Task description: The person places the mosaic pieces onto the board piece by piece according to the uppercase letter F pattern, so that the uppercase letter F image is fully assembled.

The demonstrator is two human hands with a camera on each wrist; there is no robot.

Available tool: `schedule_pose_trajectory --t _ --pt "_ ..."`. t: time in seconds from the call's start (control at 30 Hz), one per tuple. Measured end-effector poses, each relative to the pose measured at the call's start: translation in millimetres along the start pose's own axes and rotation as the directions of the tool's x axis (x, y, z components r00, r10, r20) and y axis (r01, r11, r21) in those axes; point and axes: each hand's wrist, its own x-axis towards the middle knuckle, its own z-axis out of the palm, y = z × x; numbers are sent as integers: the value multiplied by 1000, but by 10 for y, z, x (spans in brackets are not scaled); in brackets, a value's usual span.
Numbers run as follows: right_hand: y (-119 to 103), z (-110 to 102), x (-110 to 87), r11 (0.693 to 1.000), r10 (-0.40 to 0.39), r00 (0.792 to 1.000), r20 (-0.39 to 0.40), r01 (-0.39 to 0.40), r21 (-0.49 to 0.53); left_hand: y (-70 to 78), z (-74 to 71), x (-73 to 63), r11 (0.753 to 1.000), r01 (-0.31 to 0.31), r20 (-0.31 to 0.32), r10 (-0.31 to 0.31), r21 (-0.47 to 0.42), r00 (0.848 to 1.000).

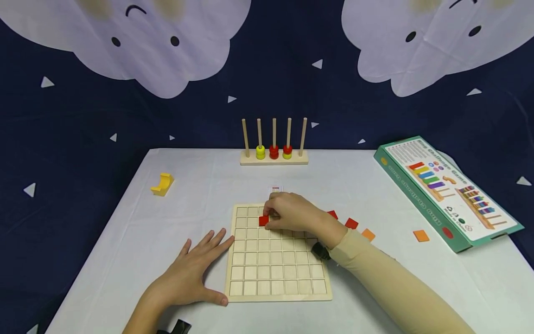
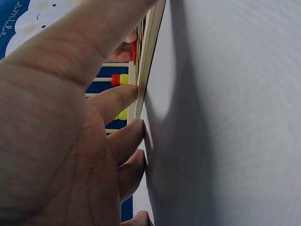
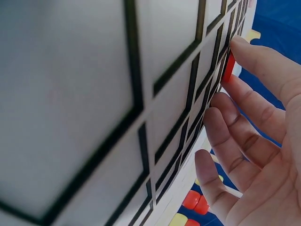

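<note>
A pale wooden grid board point(image 1: 277, 260) lies flat on the white table. My right hand point(image 1: 292, 212) is over its far left part, pinching a red square tile point(image 1: 263, 221) between thumb and index finger. The right wrist view shows this tile point(image 3: 228, 68) edge-on at the grid, the other fingers close to the board. My left hand point(image 1: 189, 269) lies spread at the board's left edge, its thumb tip and index fingertip touching that edge. In the left wrist view the left fingers point(image 2: 115, 101) are extended, fingertips at the board's side and the tabletop.
Two red tiles point(image 1: 351, 223) and two orange tiles point(image 1: 421, 236) lie right of the board. Behind it are a small printed card point(image 1: 275, 189) and a peg stand point(image 1: 274, 159) with red and yellow rings. A yellow curved block point(image 1: 162, 184) sits left, a green game box point(image 1: 450, 195) right.
</note>
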Motion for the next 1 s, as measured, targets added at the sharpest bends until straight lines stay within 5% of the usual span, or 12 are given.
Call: schedule_pose_trajectory --t 1.0 --pt "13 -34 -47 998 -8 1000 25 6 56 5 6 15 1000 19 7 -19 -1 1000"
